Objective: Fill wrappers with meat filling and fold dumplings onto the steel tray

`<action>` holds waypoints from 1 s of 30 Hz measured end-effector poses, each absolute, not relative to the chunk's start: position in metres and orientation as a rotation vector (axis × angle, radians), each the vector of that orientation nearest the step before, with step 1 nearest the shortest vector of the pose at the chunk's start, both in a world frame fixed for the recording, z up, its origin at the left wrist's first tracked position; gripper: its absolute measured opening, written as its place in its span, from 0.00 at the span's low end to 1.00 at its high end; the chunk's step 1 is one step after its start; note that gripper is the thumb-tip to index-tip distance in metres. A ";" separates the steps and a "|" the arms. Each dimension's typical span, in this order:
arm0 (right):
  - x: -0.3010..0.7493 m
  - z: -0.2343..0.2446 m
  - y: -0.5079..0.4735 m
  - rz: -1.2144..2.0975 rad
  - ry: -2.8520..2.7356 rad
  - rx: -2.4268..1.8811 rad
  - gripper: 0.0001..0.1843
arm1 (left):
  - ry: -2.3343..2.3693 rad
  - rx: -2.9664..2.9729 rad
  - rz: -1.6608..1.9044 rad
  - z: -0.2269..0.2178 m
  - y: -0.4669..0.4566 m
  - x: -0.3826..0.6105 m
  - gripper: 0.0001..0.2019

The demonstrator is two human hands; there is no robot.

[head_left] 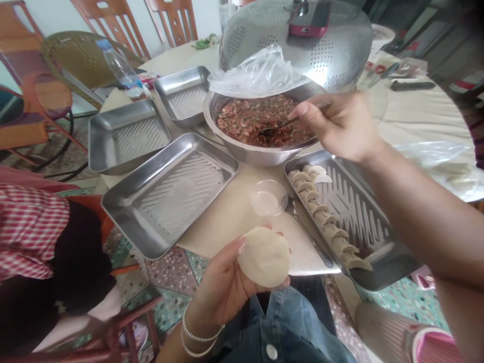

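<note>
A round dumpling wrapper [264, 256] rests flat across the palm and fingers of my left hand [223, 282], close to the table's front edge. My right hand [342, 123] is closed around the handle of a spoon [269, 131], whose bowl dips into the ground meat filling [249, 118]. That filling, dark and flecked with green, lies in a large steel bowl [260, 155]. To the right, a metal tray [363, 201] bears a row of folded dumplings [321, 214]. Between bowl and wrapper stands a small clear dish [268, 197].
Several steel trays [177, 186] stand on the left. Behind the bowl are a plastic bag [260, 70] and a large perforated metal lid [340, 45]. Another utensil [310, 234] lies beside the dumpling tray. A person in checked clothing [32, 227] sits at left.
</note>
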State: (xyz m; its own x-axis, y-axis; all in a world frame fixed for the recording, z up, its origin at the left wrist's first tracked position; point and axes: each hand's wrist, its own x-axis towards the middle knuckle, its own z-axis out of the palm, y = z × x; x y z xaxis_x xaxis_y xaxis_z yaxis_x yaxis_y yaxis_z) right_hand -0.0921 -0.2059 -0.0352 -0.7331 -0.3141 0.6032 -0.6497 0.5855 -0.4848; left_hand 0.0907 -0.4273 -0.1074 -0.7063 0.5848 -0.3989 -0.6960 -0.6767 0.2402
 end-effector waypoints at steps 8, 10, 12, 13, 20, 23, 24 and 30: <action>-0.098 -0.031 -0.216 1.558 -2.335 0.482 0.17 | 0.500 -0.347 2.344 -0.106 -0.427 0.091 0.20; -0.102 -0.029 -0.215 1.666 -2.304 0.374 0.16 | 0.508 -0.340 2.354 -0.106 -0.427 0.091 0.20; -0.106 -0.028 -0.213 1.733 -2.271 0.285 0.15 | 0.525 -0.337 2.357 -0.105 -0.428 0.091 0.19; -0.108 -0.028 -0.212 1.762 -2.248 0.236 0.16 | 0.535 -0.336 2.356 -0.105 -0.428 0.091 0.19; -0.104 -0.024 -0.201 1.855 -2.041 0.034 0.20 | 0.572 -0.327 2.432 -0.096 -0.434 0.087 0.20; -0.081 -0.020 -0.198 1.942 -1.977 0.099 0.18 | 0.636 -0.358 2.543 -0.090 -0.434 0.082 0.20; -0.070 -0.020 -0.198 1.954 -1.979 0.121 0.17 | 0.659 -0.369 2.575 -0.088 -0.433 0.081 0.20; 0.016 -0.037 -0.209 1.913 -2.205 0.215 0.14 | 0.582 -0.346 2.630 -0.079 -0.424 0.074 0.23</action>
